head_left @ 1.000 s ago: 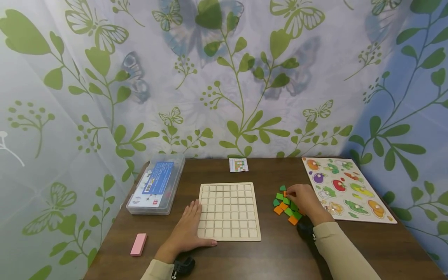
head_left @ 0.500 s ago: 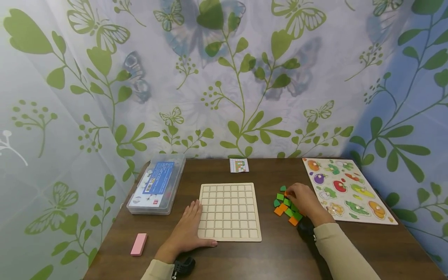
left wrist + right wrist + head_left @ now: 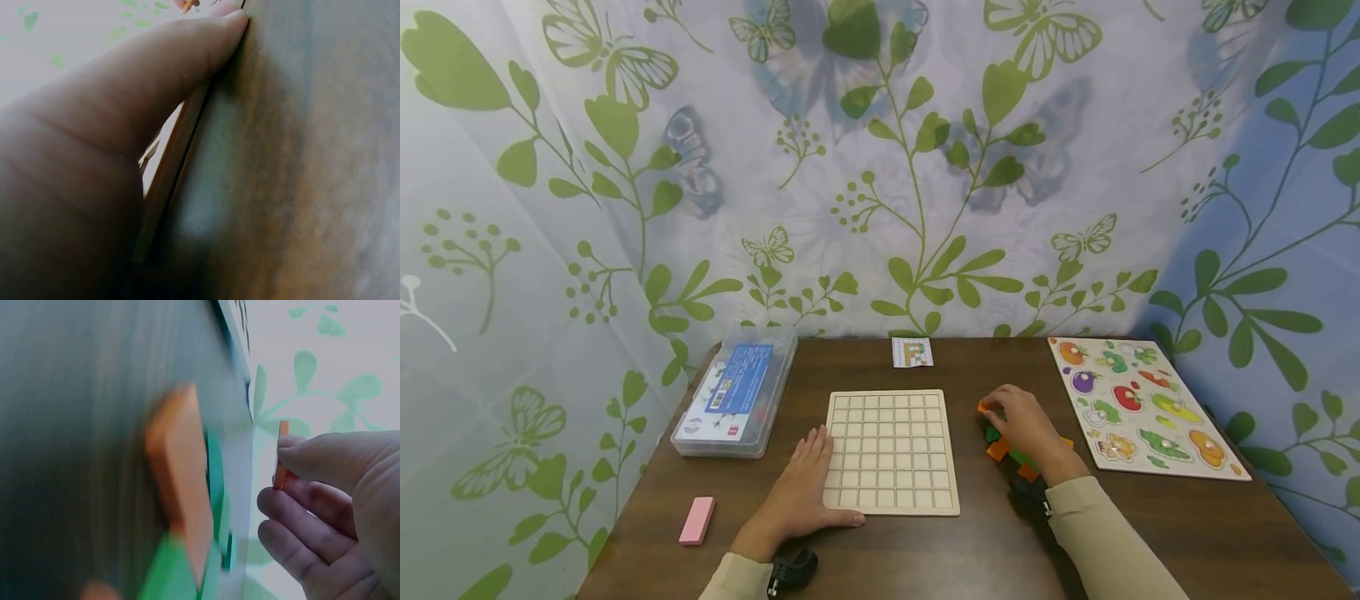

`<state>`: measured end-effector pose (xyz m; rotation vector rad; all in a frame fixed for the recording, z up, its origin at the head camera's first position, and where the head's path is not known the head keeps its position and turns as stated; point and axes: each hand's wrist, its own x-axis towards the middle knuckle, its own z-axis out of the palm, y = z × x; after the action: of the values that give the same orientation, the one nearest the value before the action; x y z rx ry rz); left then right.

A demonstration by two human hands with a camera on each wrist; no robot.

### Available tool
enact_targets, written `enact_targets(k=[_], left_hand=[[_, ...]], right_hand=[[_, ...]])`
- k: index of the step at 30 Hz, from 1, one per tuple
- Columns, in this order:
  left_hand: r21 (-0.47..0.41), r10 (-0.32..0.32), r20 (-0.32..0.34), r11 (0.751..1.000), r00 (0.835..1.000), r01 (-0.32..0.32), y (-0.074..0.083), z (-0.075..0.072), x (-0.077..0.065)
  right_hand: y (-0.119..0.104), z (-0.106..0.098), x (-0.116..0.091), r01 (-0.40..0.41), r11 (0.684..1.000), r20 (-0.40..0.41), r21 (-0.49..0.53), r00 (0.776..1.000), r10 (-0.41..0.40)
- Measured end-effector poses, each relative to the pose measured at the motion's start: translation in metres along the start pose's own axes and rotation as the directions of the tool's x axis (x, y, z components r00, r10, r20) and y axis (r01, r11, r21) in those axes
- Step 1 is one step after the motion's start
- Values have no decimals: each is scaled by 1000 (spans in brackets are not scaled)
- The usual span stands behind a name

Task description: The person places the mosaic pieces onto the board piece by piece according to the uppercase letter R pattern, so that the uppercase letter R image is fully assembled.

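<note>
A square wooden grid board [image 3: 891,454] lies in the middle of the table. My left hand [image 3: 801,492] rests flat along its left edge, fingers straight and thumb spread past the near corner; in the left wrist view the thumb [image 3: 144,75] lies along the board's edge. Between thumb and fingertips my right hand [image 3: 331,494] pinches a thin orange tile [image 3: 282,456], raised above the pile in the right wrist view. Beneath that hand [image 3: 1026,425] in the head view are several loose green and orange tiles [image 3: 997,450], partly hidden by it.
Back left is a clear plastic case [image 3: 733,400] with a blue label; a pink block [image 3: 697,521] lies in front of it. A small printed pattern card [image 3: 912,352] sits behind the board. At right lies a vegetable puzzle board [image 3: 1150,408]. A patterned curtain hangs behind.
My right hand has lifted an orange tile from the pile and moved left toward the grid board. My left hand stays in place on the board's edge.
</note>
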<state>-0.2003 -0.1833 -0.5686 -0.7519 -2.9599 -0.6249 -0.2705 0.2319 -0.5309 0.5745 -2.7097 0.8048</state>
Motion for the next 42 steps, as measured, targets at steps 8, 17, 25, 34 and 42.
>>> enact_targets(k=[8, 17, 25, 34, 42], left_hand=[[3, 6, -7, 1000, 1000, -6, -1, -1, 3], [0, -1, -8, 1000, 1000, 1, -2, 1, 4], [-5, -5, 9, 1000, 1000, 5, -1, 1, 1], [-20, 2, 13, 1000, 1000, -2, 0, -1, -2], [-8, 2, 24, 1000, 1000, -2, -1, -2, -1]], right_hand=[[-33, 27, 23, 100, 993, 17, 65, 995, -102], [-68, 49, 47, 97, 981, 88, 170, 990, -113], [-94, 71, 60, 149, 966, 118, 210, 977, -176], [-117, 92, 68, 125, 971, 162, 206, 974, -160], [-121, 99, 70, 60, 982, 180, 178, 979, -93]])
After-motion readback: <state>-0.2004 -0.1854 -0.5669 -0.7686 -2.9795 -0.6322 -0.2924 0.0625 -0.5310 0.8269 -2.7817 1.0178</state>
